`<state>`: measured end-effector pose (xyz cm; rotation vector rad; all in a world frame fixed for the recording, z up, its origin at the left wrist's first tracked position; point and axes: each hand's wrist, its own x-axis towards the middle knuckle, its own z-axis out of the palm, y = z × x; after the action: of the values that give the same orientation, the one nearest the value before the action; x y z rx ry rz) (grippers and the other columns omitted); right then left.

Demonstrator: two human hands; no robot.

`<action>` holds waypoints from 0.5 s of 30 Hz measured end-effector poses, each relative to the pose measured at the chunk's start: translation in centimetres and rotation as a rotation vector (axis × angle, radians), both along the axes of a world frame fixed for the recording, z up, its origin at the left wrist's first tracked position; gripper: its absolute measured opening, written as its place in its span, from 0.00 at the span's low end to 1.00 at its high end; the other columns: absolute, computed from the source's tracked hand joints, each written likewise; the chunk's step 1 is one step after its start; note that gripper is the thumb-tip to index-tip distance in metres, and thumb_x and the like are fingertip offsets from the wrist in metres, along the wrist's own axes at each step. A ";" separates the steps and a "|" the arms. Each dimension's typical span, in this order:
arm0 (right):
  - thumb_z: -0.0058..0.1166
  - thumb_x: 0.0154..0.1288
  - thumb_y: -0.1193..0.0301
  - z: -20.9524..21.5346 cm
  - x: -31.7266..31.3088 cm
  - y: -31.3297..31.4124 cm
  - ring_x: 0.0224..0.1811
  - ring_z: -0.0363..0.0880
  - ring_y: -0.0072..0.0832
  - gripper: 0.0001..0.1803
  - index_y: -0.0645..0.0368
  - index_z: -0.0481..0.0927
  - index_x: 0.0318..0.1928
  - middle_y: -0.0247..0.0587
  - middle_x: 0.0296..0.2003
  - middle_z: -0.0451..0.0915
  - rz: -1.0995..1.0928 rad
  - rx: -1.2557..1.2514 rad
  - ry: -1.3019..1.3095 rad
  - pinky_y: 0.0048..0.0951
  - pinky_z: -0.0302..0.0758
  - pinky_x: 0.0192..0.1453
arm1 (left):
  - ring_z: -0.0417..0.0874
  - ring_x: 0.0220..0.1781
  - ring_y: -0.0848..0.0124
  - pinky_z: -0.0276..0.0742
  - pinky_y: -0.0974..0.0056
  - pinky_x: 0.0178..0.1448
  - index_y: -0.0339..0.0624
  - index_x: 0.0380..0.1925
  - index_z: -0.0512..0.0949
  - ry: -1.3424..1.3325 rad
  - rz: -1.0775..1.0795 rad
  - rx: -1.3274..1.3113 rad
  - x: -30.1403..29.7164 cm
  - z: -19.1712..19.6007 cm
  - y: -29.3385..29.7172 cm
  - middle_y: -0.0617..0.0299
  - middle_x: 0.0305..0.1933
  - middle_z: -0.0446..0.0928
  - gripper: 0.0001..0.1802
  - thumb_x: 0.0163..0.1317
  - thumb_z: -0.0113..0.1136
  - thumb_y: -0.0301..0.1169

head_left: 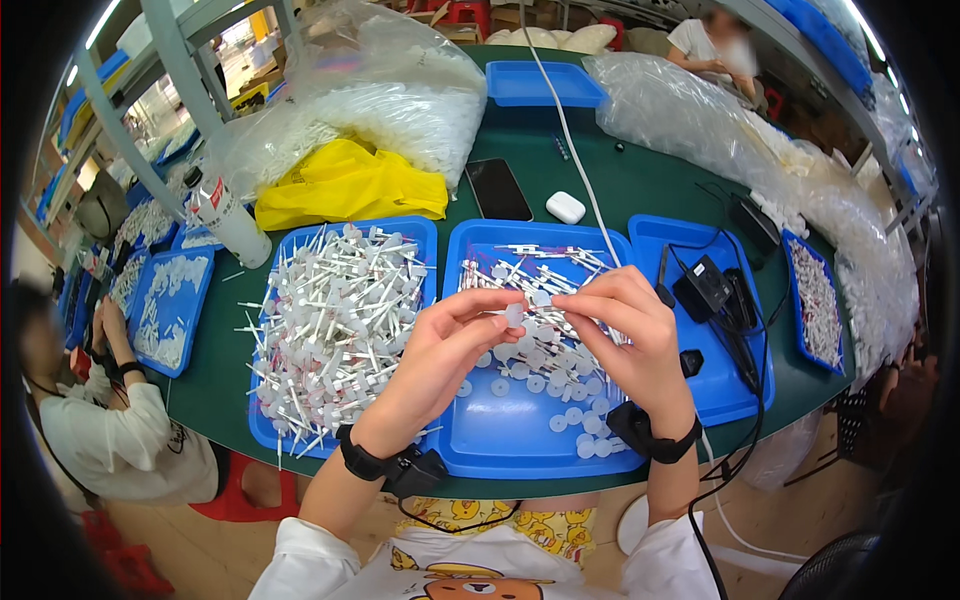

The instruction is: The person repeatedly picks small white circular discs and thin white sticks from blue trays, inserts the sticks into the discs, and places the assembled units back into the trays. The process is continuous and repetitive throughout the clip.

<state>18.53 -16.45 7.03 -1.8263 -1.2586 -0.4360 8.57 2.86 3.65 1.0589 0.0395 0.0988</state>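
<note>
Both hands meet above the middle blue tray [480,440]. My left hand [440,340] pinches a small translucent white disc [514,315] between thumb and fingertips. Close beside it, my right hand [635,325] is closed at the fingertips on a thin white stick-like part, mostly hidden by the fingers; whether it touches the disc I cannot tell. Below the hands lie several loose discs [573,416] in the tray. Thin white sticks with reddish parts [540,262] lie toward its far side. A left tray holds a heap of white sticks with discs [340,320].
To the right, a blue tray [720,400] holds a black adapter [703,287] and cables. Beyond the trays are a phone [499,189], a white earphone case [566,207], a yellow bag [350,190] and a bottle [228,218]. A co-worker [130,430] sits at left.
</note>
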 end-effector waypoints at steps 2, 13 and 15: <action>0.67 0.52 0.82 -0.1 0.3 0.0 0.40 0.79 0.35 0.15 0.59 0.87 0.42 0.38 0.34 0.83 0.069 0.003 0.014 0.32 0.77 0.44 | 0.82 0.53 0.67 0.76 0.61 0.63 0.33 0.57 0.77 0.000 -0.012 0.027 0.0 0.2 -0.2 0.54 0.56 0.80 0.17 0.70 0.57 0.25; 0.67 0.57 0.78 -0.4 0.1 -0.2 0.31 0.81 0.34 0.08 0.60 0.87 0.39 0.38 0.29 0.84 0.057 -0.014 0.030 0.31 0.74 0.39 | 0.84 0.55 0.64 0.80 0.61 0.62 0.30 0.57 0.78 -0.061 0.028 0.204 -0.1 0.5 -0.6 0.51 0.56 0.81 0.18 0.67 0.60 0.20; 0.67 0.57 0.77 -0.4 0.0 -0.2 0.30 0.81 0.34 0.07 0.60 0.86 0.38 0.39 0.28 0.84 0.050 -0.023 0.045 0.31 0.74 0.38 | 0.85 0.54 0.64 0.81 0.63 0.61 0.30 0.55 0.80 -0.158 0.086 0.336 -0.1 0.2 -0.7 0.50 0.55 0.81 0.17 0.66 0.60 0.18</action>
<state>18.52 -16.67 6.60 -1.8100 -1.2806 -0.3520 8.51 2.13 3.82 1.3824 -0.0774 0.2736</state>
